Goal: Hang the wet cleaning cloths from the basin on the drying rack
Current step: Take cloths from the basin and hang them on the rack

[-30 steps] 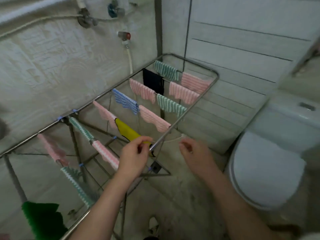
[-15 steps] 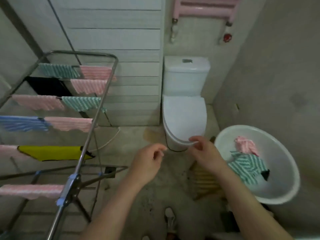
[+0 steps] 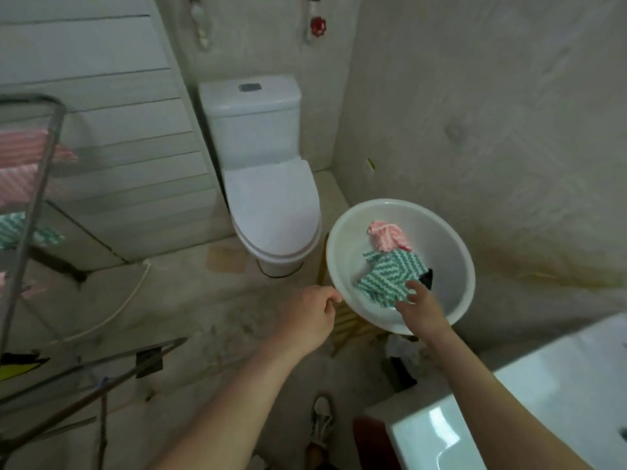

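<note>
Right hand (image 3: 419,305), fingers spread, touches the crumpled green-striped cloth (image 3: 386,278) in a white basin (image 3: 341,232); left hand (image 3: 307,312) loosely curled, empty. Likely limp: pinch a raised fold.

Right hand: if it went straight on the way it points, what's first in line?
Probably the green-striped cloth in the white basin: the right hand points at its near edge. Depth is unclear, so it may already be touching the cloth.

White basin (image 3: 342,252), right: green-and-white zigzag cloth (image 3: 386,276), pink-and-white striped cloth (image 3: 386,235), black cloth (image 3: 426,278). Far: white toilet (image 3: 271,205). Left, grey rack (image 3: 39,184): pink striped cloths (image 3: 20,144), yellow cloth (image 3: 17,366).
</note>
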`<state>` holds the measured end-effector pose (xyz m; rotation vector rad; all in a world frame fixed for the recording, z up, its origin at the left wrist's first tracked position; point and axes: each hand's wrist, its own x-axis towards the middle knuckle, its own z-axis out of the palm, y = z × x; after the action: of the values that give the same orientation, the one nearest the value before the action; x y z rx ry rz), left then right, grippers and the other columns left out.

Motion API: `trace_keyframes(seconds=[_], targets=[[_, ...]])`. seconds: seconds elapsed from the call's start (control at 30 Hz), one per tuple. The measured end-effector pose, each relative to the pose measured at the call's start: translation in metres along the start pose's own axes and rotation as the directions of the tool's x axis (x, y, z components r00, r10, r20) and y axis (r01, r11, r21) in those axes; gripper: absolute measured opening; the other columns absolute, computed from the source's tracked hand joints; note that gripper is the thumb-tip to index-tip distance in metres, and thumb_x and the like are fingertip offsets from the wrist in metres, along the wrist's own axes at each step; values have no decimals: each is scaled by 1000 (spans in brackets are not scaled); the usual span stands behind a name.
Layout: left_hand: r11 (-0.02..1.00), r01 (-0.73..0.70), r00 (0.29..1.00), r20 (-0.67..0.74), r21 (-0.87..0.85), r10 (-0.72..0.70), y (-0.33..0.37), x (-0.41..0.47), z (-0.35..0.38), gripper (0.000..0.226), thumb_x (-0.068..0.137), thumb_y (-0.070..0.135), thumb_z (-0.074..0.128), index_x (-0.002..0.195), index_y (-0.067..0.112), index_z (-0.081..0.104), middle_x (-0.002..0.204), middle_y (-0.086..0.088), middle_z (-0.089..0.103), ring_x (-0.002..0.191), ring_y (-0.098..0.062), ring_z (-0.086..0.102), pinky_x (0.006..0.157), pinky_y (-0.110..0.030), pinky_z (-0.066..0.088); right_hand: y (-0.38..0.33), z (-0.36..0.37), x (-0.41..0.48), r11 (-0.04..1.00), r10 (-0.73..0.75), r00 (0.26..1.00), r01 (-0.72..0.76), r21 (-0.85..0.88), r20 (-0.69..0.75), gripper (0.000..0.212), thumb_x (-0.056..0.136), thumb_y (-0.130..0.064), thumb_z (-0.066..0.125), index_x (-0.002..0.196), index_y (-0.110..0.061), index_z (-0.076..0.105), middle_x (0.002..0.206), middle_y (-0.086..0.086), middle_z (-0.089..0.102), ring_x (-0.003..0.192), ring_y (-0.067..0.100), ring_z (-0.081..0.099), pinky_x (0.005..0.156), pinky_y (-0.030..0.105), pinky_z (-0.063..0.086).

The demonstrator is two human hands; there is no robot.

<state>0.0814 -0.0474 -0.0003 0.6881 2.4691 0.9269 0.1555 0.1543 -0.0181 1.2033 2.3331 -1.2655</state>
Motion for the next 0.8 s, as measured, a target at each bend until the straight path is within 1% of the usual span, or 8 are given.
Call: trace_keyframes(seconds=[0.1,0.23,0.27,0.33,0.43,0.57,0.7,0.8], targets=[[998,-37,997,75,43,33,14,30,24,26,95,13,44,109,18,65,113,-1,65,100,-17,59,78,-21,40,17,-13,32,995,85,996,-85,54,-3,54,97,-12,50,146,-12,29,147,16,38,128,34,46,99,41,40],[991,-95,981,175,97,77,26,79,64,25,92,8,46,93,19,68,100,-4,64,96,-22,59,85,-33,49,38,-31,84,969,225,974,-221,106,-24,54,97,-5,42,147,-15,28,113,15,57,78,27,56,73,41,47],[986,-115,977,194,116,92,27,92,75,24,91,7,46,86,19,66,96,-5,64,95,-24,58,86,-37,50,43,-35,97,965,249,968,-246,87,-25,55,96,-4,42,148,-16,27,118,17,57,77,26,56,71,40,47],[977,-152,966,232,151,114,29,113,95,26,91,8,47,98,14,71,105,-5,66,99,-24,57,89,-37,48,50,-40,119,970,237,971,-235,57,-32,59,94,0,46,148,-14,26,131,17,51,99,34,59,81,42,50],[947,-247,931,322,207,173,34,141,128,31,86,9,50,111,16,68,112,-6,64,105,-25,55,91,-37,46,56,-43,147,993,117,991,-119,-16,-65,59,88,-4,59,139,-13,31,126,8,49,120,35,50,88,41,44],[880,-317,885,443,354,140,37,160,162,50,81,8,58,128,24,51,127,-4,50,116,-29,46,95,-43,45,60,-40,178,990,52,999,-53,-127,-9,80,87,-14,63,150,-18,15,152,11,32,135,33,38,108,44,34],[887,-197,904,427,417,0,35,171,174,41,89,16,53,130,17,47,132,-14,49,121,-34,48,98,-41,40,70,-34,201,945,-30,999,16,-327,-39,63,88,-9,56,144,-10,27,132,20,52,119,37,52,91,42,45],[929,-82,947,319,360,-40,29,172,161,18,88,23,53,104,18,62,110,-11,64,104,-31,59,84,-36,46,67,-35,202,895,2,995,-47,-444,-101,37,90,-3,51,126,-3,44,110,19,64,99,36,63,77,40,50]])
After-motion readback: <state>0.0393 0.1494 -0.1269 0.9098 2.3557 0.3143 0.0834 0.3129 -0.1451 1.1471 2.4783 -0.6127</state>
